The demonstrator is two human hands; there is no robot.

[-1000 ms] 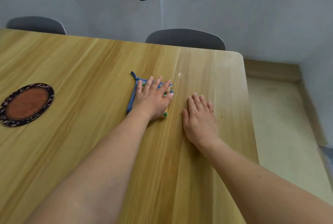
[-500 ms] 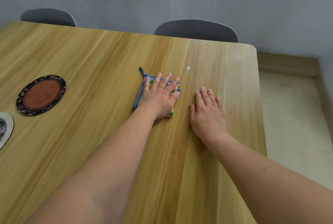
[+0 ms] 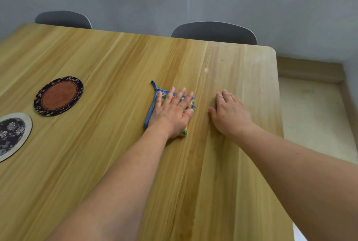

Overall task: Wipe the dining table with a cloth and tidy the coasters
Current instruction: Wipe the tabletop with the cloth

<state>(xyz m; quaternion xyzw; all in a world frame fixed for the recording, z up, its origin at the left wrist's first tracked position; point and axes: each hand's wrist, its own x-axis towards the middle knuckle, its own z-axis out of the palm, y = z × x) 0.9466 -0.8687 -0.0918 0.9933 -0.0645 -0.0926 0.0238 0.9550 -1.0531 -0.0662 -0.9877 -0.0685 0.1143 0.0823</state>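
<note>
Wiping is under way: the left hand (image 3: 170, 113) presses the folded cloth (image 3: 153, 103) flat at frame centre, fingers spread, gripping nothing. The right hand (image 3: 230, 112) rests open on the tabletop (image 3: 116, 56). Two coasters (image 3: 59, 95), (image 3: 11, 134) at left, apart, look untidied.

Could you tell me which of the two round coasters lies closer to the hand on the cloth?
The brown-centred coaster; the floral coaster sits farther from the left hand.
</note>
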